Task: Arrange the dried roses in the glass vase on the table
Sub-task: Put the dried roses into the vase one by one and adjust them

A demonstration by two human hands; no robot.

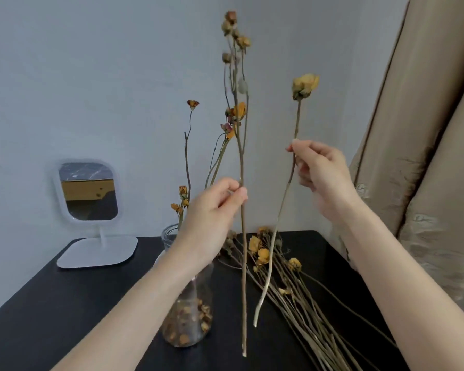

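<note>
**One stem in each hand**

Left hand (214,207) pinches a tall branchy stem (242,250) upright; right hand (319,172) pinches a single yellow rose (304,85). Glass vase (190,317) sits behind the left forearm, spare roses (292,285) beside it on the black table (65,303).

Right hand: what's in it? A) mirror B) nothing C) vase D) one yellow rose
D: the right hand pinches the yellow rose by its stem between its fingers, while the left hand pinches the branched stem.
</note>
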